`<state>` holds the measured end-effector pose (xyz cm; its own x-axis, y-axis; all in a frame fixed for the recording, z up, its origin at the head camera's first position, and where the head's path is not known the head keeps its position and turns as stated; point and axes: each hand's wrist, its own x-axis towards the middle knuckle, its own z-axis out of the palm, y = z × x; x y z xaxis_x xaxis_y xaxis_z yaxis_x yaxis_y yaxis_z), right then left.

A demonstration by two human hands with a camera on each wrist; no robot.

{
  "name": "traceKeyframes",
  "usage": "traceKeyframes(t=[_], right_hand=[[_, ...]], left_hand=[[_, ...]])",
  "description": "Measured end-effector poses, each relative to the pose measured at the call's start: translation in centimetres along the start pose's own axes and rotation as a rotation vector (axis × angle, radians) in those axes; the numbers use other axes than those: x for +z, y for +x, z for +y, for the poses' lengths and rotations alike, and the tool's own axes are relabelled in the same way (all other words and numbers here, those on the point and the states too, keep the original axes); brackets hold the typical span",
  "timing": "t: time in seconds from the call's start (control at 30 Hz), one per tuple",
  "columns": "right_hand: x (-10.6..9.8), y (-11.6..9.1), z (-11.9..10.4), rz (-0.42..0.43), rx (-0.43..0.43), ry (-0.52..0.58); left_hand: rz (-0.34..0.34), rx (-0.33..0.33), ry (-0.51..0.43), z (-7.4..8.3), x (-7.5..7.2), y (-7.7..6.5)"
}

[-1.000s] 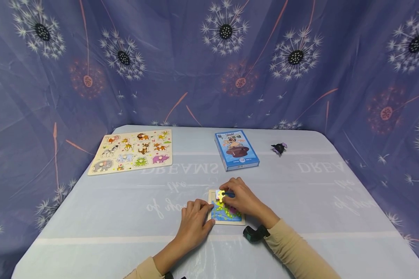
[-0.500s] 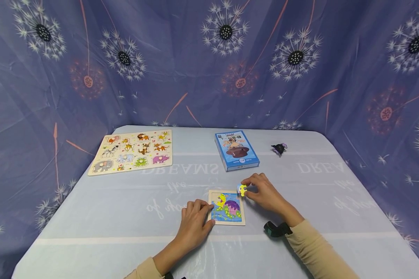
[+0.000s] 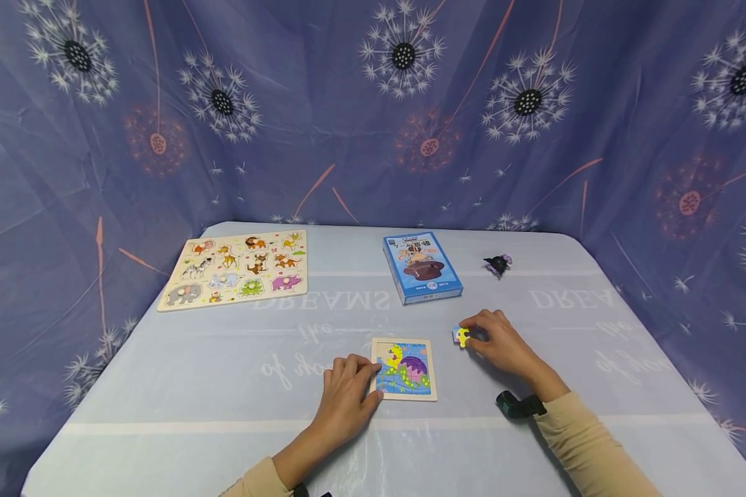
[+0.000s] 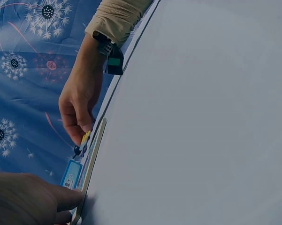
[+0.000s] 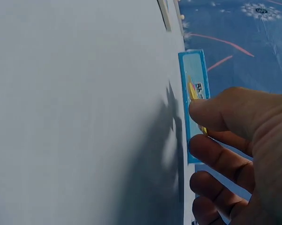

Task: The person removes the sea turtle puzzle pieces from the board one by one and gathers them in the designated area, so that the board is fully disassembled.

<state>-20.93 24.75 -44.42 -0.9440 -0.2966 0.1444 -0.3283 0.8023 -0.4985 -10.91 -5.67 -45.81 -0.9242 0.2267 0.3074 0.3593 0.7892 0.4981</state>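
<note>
While the relaxed left grip (image 3: 347, 393) touches the puzzle (image 3: 410, 371), the right grip (image 3: 502, 345) pinches a piece (image 3: 461, 336) between fingertips (image 5: 201, 111).

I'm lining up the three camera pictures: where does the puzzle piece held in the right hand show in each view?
Head: the puzzle piece is right of center, below the middle, at the right hand.
Left wrist: left of center, slightly below the middle, under that hand.
Right wrist: right of center, edge-on, partly hidden by that hand.
Shared landmark: the blue box, also visible in both wrist views.
</note>
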Motion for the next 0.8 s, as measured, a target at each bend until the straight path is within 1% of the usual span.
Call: traceKeyframes(t=[0.5, 0.8], right_hand=[[0.1, 0.3, 1.0, -0.034, 0.005, 0.012], [0.4, 0.6, 1.3, -0.041, 0.025, 0.021]], left_hand=[[0.010, 0.009, 0.002, -0.1, 0.1, 0.0], [0.004, 0.000, 0.003, -0.1, 0.0, 0.0]])
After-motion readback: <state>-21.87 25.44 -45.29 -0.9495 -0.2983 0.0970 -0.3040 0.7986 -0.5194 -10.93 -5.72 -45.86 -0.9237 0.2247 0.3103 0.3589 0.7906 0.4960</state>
